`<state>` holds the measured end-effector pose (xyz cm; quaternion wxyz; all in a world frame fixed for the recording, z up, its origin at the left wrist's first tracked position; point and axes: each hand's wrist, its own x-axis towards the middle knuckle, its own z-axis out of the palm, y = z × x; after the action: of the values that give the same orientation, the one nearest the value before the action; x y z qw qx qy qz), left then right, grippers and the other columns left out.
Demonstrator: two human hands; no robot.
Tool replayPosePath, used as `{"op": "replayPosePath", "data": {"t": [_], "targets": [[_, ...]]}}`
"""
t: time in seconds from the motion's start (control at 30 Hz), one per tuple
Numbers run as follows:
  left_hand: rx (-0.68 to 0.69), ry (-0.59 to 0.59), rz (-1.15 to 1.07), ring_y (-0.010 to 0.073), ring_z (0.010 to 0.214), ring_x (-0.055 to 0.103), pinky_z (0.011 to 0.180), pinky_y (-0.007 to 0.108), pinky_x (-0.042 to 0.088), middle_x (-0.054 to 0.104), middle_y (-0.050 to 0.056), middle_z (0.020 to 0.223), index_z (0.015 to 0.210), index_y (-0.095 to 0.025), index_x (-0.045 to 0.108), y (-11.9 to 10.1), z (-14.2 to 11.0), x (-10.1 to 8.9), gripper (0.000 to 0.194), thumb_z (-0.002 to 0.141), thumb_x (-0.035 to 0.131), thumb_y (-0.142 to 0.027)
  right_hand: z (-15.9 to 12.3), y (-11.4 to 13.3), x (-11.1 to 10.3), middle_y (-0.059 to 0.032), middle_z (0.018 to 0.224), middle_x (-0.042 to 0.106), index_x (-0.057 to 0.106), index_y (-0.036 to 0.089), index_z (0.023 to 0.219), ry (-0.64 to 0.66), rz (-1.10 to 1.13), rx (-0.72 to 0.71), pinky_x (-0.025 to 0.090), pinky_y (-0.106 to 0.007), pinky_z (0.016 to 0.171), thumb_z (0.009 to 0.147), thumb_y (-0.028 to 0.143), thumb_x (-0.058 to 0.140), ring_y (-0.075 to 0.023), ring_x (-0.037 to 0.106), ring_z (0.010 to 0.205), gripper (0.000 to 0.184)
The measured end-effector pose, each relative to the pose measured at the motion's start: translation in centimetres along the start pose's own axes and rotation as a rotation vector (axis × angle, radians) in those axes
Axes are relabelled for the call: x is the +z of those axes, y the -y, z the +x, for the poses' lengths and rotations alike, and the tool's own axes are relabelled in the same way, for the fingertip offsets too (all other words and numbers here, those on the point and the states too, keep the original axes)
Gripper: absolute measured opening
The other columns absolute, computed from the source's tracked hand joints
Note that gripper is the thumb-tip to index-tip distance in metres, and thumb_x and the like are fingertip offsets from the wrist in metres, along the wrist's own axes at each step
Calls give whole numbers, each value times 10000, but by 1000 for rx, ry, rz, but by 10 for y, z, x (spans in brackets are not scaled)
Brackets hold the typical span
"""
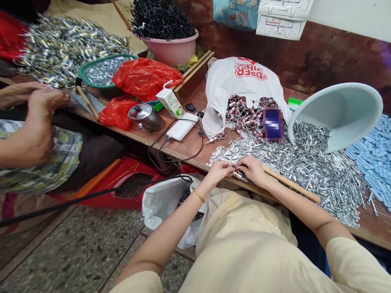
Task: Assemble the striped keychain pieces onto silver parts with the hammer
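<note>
At the table's front edge my left hand (220, 171) is closed in a pinch, its fingertips nearly meeting those of my right hand (253, 169). A small silver metal piece with red bands (240, 176) shows just below the fingertips and appears to be in my left fingers. My right hand is also pinching; whatever is between those fingertips is too small to name. Behind both hands spreads a heap of small silver metal parts (269, 156). A wooden stick (291, 184) lies along the front edge, by my right forearm.
Red-banded pieces (241, 116) spill from a white plastic bag (244, 77). A pale tub (351, 110) tips over the heap, near light-blue parts (377, 158). Left stand a power bank (182, 127) with cables, a metal mug (146, 117) and a drink carton (170, 101). Another person's hands (45, 95) are far left.
</note>
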<state>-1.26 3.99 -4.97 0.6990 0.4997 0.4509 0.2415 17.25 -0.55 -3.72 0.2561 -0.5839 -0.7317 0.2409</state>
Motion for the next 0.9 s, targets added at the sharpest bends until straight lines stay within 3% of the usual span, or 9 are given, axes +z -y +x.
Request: {"op": "replayPosePath", "data": {"t": [0.3, 0.5, 0.6, 0.7, 0.77, 0.83, 0.9], "targets": [[18, -18, 54, 125, 595, 605, 602, 236, 510, 663, -12, 637, 654, -148, 676, 4, 1, 0, 194, 645, 758, -323, 4, 7, -4, -61, 954, 729, 696, 208, 916, 44, -122, 28, 435, -320, 815, 907, 180, 692, -224, 614, 946, 30], [-18, 47, 10, 156, 633, 655, 645, 273, 550, 713, 18, 678, 701, -138, 709, 5, 4, -5, 343, 575, 873, -411, 14, 14, -8, -62, 907, 711, 683, 199, 838, 156, -205, 70, 420, -318, 798, 910, 174, 683, -223, 610, 923, 76], [-18, 67, 13, 148, 611, 647, 633, 266, 543, 713, 20, 666, 708, -136, 710, 6, 6, -7, 396, 547, 895, -447, 13, 20, -14, -73, 958, 718, 693, 194, 871, 175, -253, -4, 437, -334, 841, 929, 169, 661, -235, 611, 968, 70], [-3, 40, 76, 129, 553, 609, 584, 246, 517, 675, 1, 597, 668, -144, 681, 8, 9, -8, 362, 563, 876, -431, -9, 21, -31, -122, 1210, 684, 682, 188, 1058, 54, -361, -83, 440, -371, 921, 952, 193, 633, -271, 583, 1114, 118], [1, 33, 137, 127, 531, 596, 550, 234, 497, 654, -4, 566, 644, -151, 659, 10, 10, -9, 325, 583, 853, -404, -38, 14, -49, -170, 1281, 647, 639, 164, 1159, -55, -501, -13, 443, -403, 911, 962, 248, 622, -302, 580, 1119, 214], [4, 48, 188, 131, 524, 596, 530, 228, 487, 645, -5, 558, 639, -157, 647, 11, 11, -10, 289, 608, 828, -380, -71, 0, -66, -186, 1129, 682, 627, 146, 1116, -66, -668, 153, 450, -410, 808, 960, 315, 628, -321, 611, 996, 230], [9, 61, 223, 134, 521, 599, 522, 228, 488, 639, -8, 560, 650, -162, 647, 10, 12, -11, 257, 631, 803, -365, -100, -16, -80, -141, 943, 700, 627, 172, 985, 37, -749, 273, 438, -385, 728, 961, 354, 625, -304, 633, 865, 184]]}}
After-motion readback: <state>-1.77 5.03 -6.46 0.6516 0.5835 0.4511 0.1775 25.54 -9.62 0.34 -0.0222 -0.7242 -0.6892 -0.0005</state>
